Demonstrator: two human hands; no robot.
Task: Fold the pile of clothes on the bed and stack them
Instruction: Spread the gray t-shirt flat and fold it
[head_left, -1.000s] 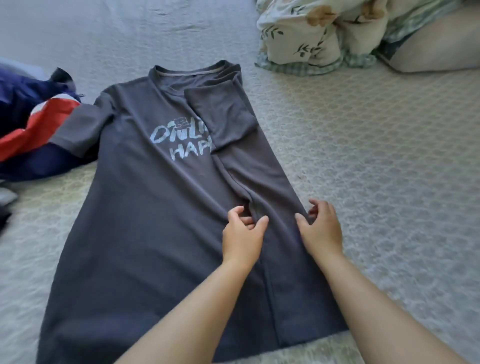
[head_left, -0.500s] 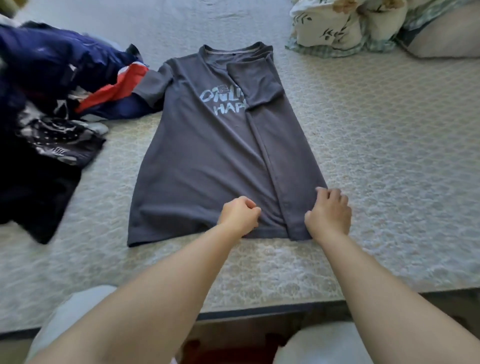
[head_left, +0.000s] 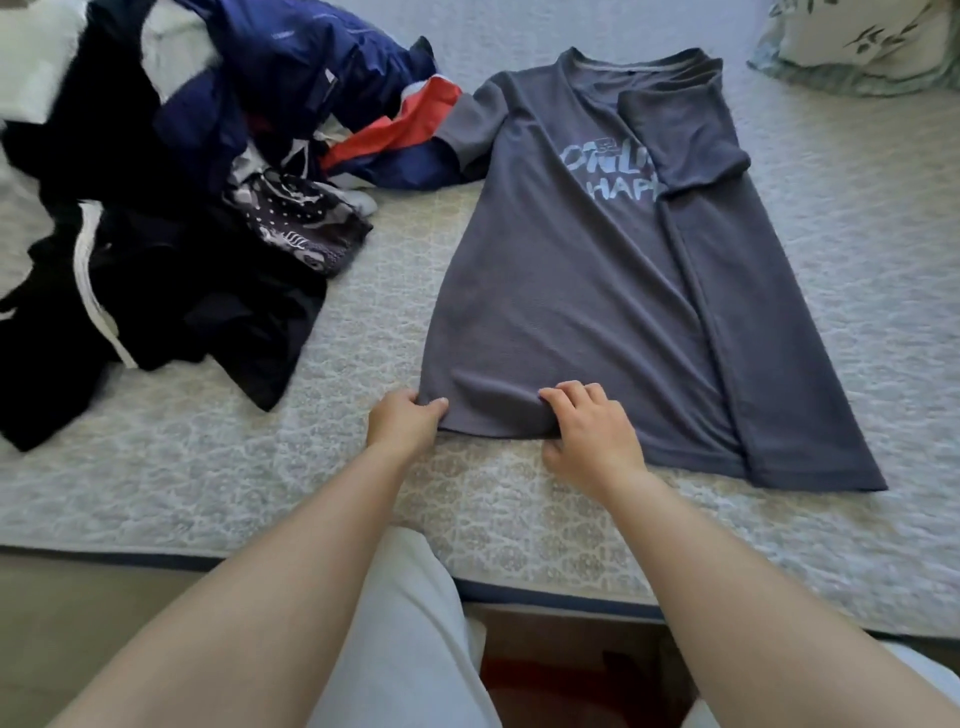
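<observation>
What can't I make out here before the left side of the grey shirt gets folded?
- Grey T-shirt, head view: the print's right end is hidden under the folded-over sleeve.
- Clothes pile: cut off by the left and top edges; dark garments merge, no count possible.
- Left hand, right hand: fingertips under the hem are hidden.

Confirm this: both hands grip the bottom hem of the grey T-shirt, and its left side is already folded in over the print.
Wrong side. The head view shows the right side of the grey T-shirt folded in over the print; the left sleeve still lies spread out. The rest holds: the left hand and right hand both grip the bottom hem.
</observation>
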